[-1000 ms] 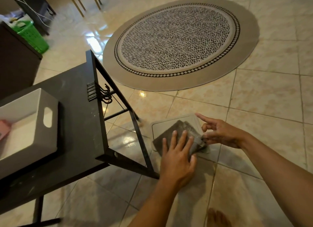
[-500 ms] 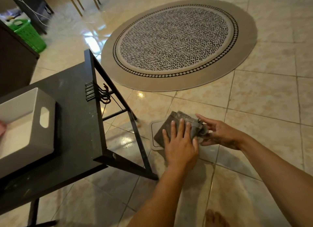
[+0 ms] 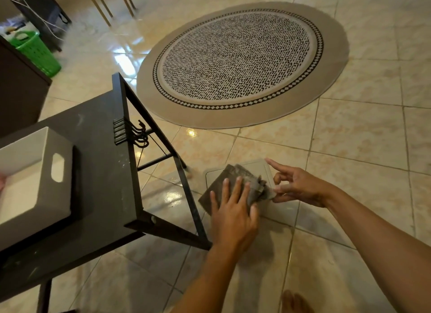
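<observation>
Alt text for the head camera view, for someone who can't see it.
A left hand presses flat on a folded grey cloth while the right hand pinches its edge, beside a black table on a tiled floor with a round rug.

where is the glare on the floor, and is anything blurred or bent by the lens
Head view: dim, warm light; strong glare on the floor left of the rug, with smaller spots near the table legs; the wide lens bows the tile lines at the right edge; the green basket is soft; the left hand, on the cloth, casts a shadow by its wrist.
</observation>
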Available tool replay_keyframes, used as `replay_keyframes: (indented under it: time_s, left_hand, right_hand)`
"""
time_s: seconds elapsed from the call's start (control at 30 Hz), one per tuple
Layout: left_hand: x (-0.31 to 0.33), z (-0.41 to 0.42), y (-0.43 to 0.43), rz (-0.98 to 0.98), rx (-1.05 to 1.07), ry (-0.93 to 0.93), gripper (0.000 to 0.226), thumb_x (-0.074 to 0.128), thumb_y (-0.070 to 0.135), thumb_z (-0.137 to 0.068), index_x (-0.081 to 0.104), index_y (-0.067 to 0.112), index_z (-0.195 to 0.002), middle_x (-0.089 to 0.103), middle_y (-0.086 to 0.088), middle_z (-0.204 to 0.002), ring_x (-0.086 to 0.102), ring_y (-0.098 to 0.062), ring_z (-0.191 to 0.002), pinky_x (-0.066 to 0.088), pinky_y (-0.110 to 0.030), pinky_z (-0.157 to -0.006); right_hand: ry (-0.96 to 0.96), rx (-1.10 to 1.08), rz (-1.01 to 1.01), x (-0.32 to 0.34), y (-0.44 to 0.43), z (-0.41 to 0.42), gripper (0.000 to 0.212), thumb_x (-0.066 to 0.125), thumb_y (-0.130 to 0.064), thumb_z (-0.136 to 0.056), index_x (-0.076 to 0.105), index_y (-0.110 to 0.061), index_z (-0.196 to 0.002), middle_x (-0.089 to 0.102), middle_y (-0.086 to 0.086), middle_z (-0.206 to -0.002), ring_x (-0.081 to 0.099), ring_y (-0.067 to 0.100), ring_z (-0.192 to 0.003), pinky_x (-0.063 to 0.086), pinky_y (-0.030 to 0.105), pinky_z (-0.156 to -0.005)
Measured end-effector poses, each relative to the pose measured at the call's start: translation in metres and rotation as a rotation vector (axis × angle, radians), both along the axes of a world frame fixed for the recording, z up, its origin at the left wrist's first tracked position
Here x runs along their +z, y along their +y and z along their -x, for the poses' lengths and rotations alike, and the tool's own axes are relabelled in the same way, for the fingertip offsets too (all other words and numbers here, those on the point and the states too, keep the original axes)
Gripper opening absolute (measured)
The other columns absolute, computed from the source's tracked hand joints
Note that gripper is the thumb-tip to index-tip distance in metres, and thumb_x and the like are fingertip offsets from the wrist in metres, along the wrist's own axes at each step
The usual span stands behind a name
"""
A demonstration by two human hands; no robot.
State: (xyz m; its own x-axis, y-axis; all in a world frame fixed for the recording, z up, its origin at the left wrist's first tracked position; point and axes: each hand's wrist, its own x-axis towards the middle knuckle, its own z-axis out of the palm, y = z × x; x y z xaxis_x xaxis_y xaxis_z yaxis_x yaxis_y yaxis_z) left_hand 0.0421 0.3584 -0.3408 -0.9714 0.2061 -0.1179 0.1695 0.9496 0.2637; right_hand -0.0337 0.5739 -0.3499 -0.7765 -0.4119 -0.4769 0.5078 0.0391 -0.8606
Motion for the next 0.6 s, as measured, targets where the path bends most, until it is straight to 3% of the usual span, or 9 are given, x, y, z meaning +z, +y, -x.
replay_keyframes:
  time_s: [0.13, 0.23, 0.37, 0.47, 0.6]
  left_hand:
    - [0.002, -0.023, 0.000, 0.003, -0.059, -0.026, 0.062, 0.014, 0.054, -0.094, 0.003, 0.036, -0.153, -0.010, 0.011, -0.160, -0.027, -0.015, -0.143, -0.016, -0.050, -0.115]
    - [-0.002, -0.008, 0.015, 0.034, -0.139, -0.009, 0.060, 0.017, 0.051, -0.098, 0.000, 0.035, -0.153, -0.012, 0.009, -0.160, -0.026, -0.018, -0.144, -0.011, -0.054, -0.116]
    - [-0.010, -0.002, -0.016, 0.025, 0.129, 0.006, 0.062, 0.012, 0.053, -0.095, 0.001, 0.036, -0.153, -0.012, 0.006, -0.161, -0.025, -0.019, -0.144, -0.006, -0.054, -0.117]
    - [-0.001, -0.025, -0.007, -0.005, 0.139, -0.033, 0.065, 0.008, 0.056, -0.092, -0.002, 0.036, -0.153, -0.017, 0.007, -0.160, -0.029, -0.021, -0.143, -0.010, -0.055, -0.116]
    - [-0.005, 0.001, 0.019, 0.006, 0.021, -0.014, 0.060, 0.007, 0.053, -0.098, -0.003, 0.032, -0.153, -0.015, 0.005, -0.160, -0.025, -0.024, -0.144, -0.012, -0.055, -0.116]
  right_hand:
    - [0.013, 0.017, -0.005, 0.000, -0.001, 0.002, 0.086, 0.062, 0.013, -0.087, 0.033, -0.034, -0.151, 0.046, 0.006, -0.089, 0.058, 0.020, -0.079, 0.061, 0.036, -0.076]
    - [0.048, 0.033, -0.055, 0.001, -0.003, 0.002, 0.085, 0.061, 0.011, -0.087, 0.032, -0.035, -0.152, 0.045, 0.007, -0.091, 0.051, 0.027, -0.085, 0.057, 0.036, -0.076]
    - [0.005, -0.007, -0.008, 0.000, -0.001, 0.002, 0.085, 0.061, 0.015, -0.086, 0.033, -0.032, -0.151, 0.045, 0.007, -0.090, 0.062, 0.017, -0.074, 0.062, 0.042, -0.080]
    - [0.016, 0.000, -0.008, 0.000, -0.003, 0.004, 0.085, 0.062, 0.014, -0.086, 0.033, -0.033, -0.151, 0.046, 0.007, -0.089, 0.064, 0.015, -0.072, 0.063, 0.040, -0.078]
    - [0.031, 0.027, -0.042, 0.001, -0.004, 0.004, 0.085, 0.063, 0.011, -0.087, 0.031, -0.035, -0.152, 0.048, 0.012, -0.093, 0.064, 0.027, -0.086, 0.062, 0.038, -0.077]
